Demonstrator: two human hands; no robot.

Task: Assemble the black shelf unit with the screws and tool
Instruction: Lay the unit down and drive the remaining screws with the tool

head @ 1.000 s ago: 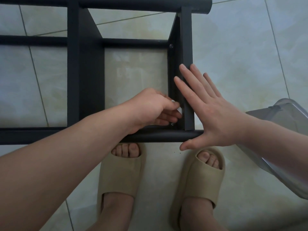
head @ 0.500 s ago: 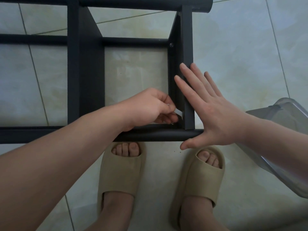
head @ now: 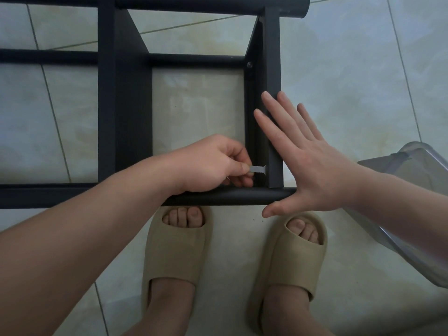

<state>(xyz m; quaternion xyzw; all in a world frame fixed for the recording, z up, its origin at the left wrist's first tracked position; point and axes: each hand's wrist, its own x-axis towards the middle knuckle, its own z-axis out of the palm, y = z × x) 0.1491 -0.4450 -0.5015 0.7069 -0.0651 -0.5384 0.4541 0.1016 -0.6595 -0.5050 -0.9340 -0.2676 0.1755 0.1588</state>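
Pinched in the left hand (head: 213, 166) at frame centre, a small metal tool (head: 258, 169) is set against the black shelf unit (head: 131, 98); the frame is braced by the flat, straight-fingered right hand (head: 312, 163).

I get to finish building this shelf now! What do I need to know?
Left hand pinches the small silver tool, tip against the end panel near the front bar.
Right hand is open, pressed flat on that panel's outer side.
Black shelf unit lies on the tiled floor.
Done: a screw sits at the far corner.
Left: probably tightening this near joint.
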